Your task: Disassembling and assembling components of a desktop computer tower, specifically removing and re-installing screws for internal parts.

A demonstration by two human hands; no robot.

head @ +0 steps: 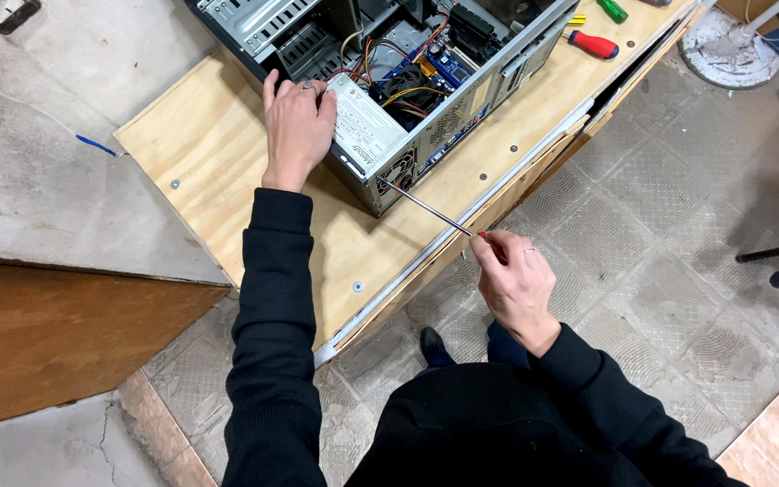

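Note:
An open desktop computer case [498, 77] lies on its side on a plywood workbench [200, 153]. Inside it are a grey power supply [362, 131], coloured cables and a blue board. My left hand [297, 126] rests flat on the case's near edge, touching the power supply. My right hand [516, 284] grips the red handle of a long screwdriver [430, 209]. Its thin shaft reaches up-left, and the tip meets the rear panel of the case beside the fan grille [398, 171].
A red-handled screwdriver [592, 43] and a green-handled one [613, 10] lie on the bench behind the case. A grey concrete slab [47, 180] sits left of the bench. A white round fan base [723, 45] stands on the tiled floor at the upper right.

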